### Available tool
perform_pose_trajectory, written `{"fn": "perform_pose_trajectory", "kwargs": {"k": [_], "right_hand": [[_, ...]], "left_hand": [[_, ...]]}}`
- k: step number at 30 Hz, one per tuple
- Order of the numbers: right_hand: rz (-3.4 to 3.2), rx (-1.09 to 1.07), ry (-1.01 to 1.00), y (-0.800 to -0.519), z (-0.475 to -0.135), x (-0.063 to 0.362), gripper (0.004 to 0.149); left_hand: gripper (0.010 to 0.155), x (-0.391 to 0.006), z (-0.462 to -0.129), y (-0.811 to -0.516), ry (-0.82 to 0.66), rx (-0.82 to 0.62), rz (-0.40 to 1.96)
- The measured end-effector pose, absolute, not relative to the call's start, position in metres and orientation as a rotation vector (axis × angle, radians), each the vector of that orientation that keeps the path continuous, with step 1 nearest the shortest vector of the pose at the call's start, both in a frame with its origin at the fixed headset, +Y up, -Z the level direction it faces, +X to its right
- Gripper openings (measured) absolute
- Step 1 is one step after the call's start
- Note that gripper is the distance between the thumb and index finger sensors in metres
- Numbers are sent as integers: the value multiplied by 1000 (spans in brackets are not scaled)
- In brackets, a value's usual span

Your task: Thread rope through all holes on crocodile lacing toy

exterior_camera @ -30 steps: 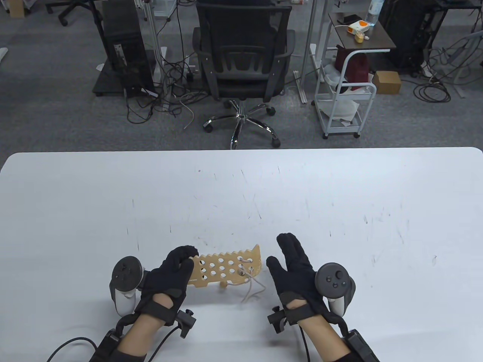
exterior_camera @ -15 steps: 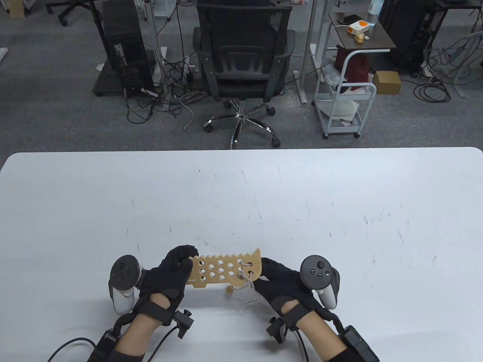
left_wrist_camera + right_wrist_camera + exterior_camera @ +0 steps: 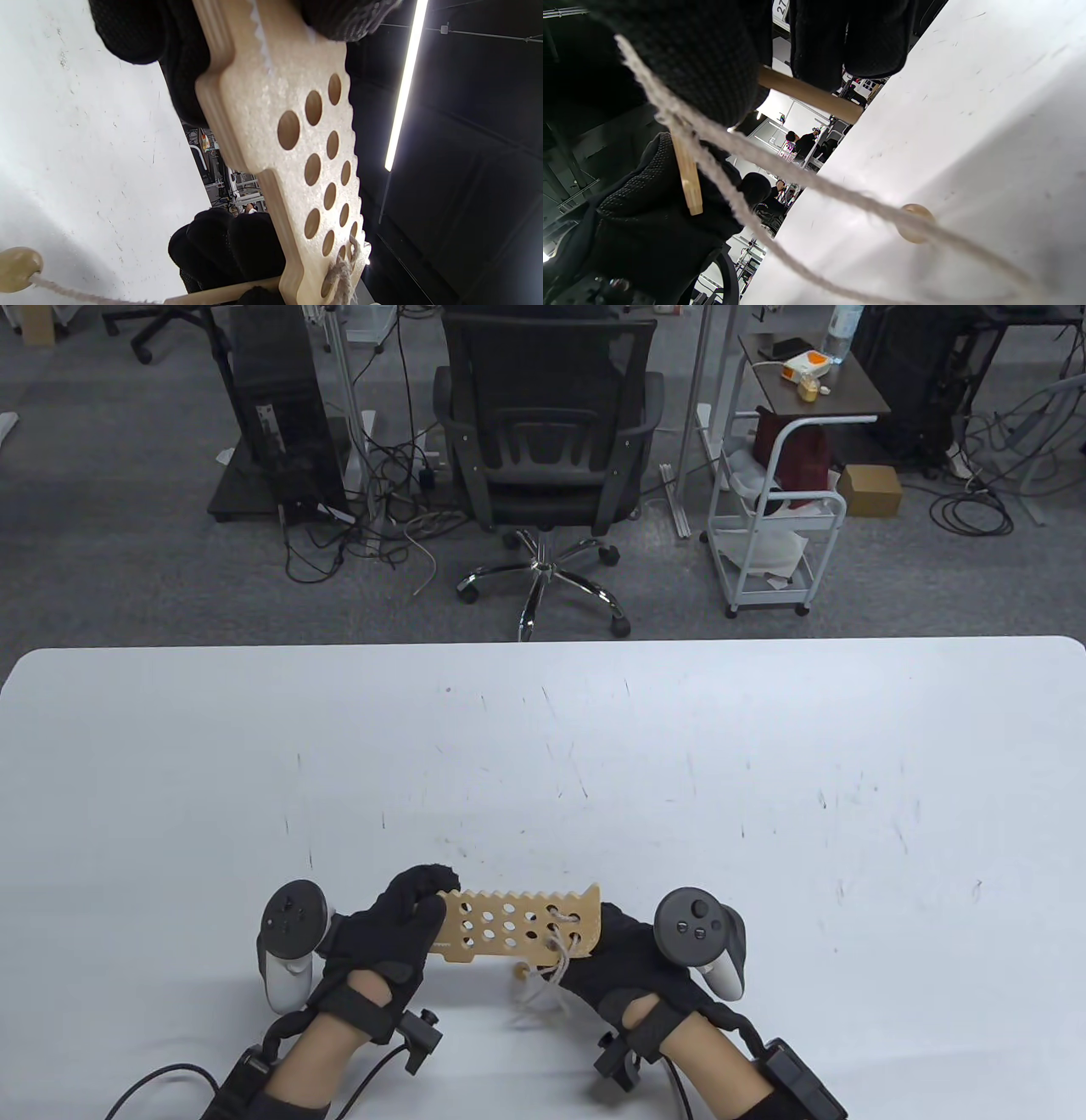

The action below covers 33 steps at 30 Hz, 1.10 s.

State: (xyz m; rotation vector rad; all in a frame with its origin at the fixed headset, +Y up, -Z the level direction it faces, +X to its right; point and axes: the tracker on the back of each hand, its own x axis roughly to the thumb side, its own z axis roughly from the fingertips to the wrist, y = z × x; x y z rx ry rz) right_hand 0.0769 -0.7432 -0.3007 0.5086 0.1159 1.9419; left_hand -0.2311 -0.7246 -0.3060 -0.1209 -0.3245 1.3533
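Tabletop (image 3: 764, 780) was white and scuffed, both hands at its near edge. Left hand (image 3: 386, 929) had its fingers (image 3: 424, 882) curled round the left end of the crocodile board (image 3: 517, 929), thumb on top. Right hand (image 3: 632, 963) sat at the board's right end; its fingertips were tucked under the board and hidden in the table view. The right wrist view showed its fingers (image 3: 835, 46) closed on a wooden needle (image 3: 810, 94), with the rope (image 3: 551, 976) draped over them.

Board was held above the tabletop, long axis left-right, toothed edge facing away from the person. Which end was the head: couldn't tell, both ends were covered by gloves. Rope was laced only through the holes at the right end, the rest hanging loose below, blurred in the right wrist view. A wooden bead (image 3: 915, 223) hung on the rope below the board.

Versus 1.0 s ago: right hand had come in from open and apart to the board's end. Board had shifted slightly right and toward the person. Left grip unchanged.
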Motion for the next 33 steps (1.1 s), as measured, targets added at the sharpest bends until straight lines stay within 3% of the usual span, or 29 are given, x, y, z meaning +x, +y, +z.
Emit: {"fn": "perform_pose_trajectory", "kwargs": {"k": [33], "right_hand": [[1910, 241, -16, -741, -315, 119, 45]], "left_hand": [[52, -261, -315, -728, -149, -24, 1368]]}}
